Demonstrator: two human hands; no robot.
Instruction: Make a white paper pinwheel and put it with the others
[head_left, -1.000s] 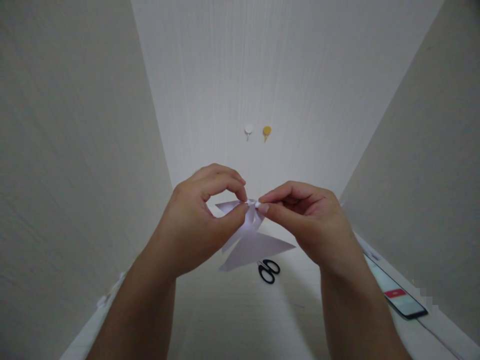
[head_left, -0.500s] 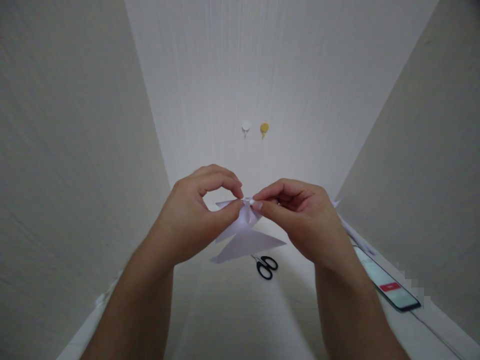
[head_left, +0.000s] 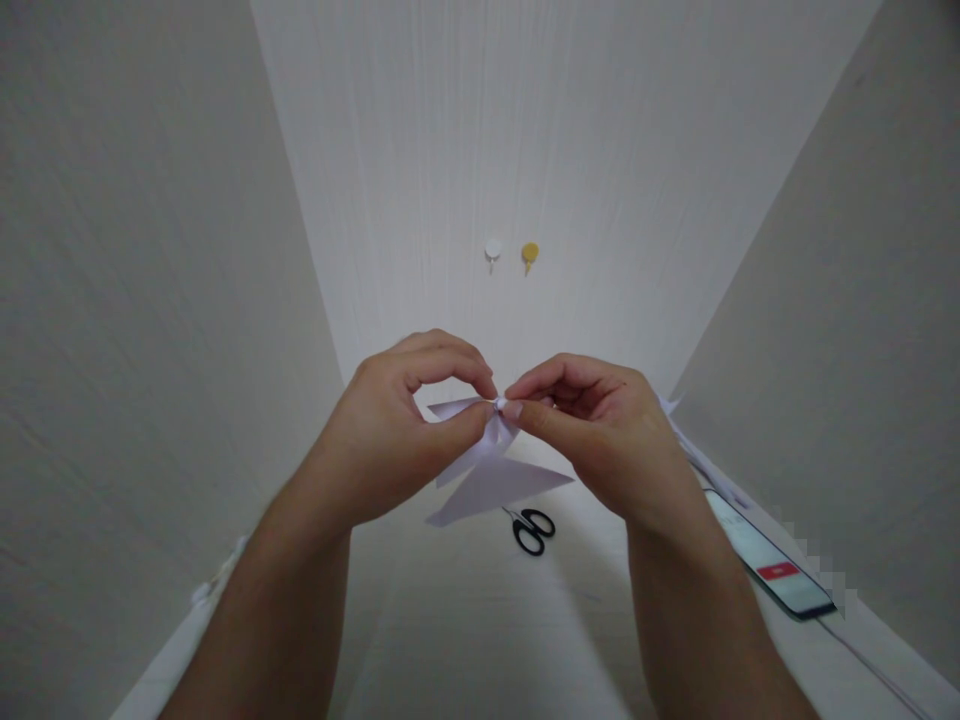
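- Your left hand (head_left: pixel 405 430) pinches the white, pointed-flapped folded paper (head_left: pixel 499 487) between thumb and finger.
- Your right hand (head_left: pixel 604 425) pinches its small knot-like top just beside your left fingertips.
- Below, black-handled metal scissors (head_left: pixel 532 532) lie on the pale tabletop (head_left: pixel 480 640).
- Right of your right forearm rests a flat, lit-screen phone (head_left: pixel 750 541).
- Ahead, round white (head_left: pixel 493 249) and yellow (head_left: pixel 530 252) hooks hang on the pale wall (head_left: pixel 480 120).

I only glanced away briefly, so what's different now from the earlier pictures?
The left hand and right hand have brought their pinching fingertips closer together on the folded white paper. Neither visibly let go or took up anything new. The scissors, smartphone, white hook and yellow hook stayed put.
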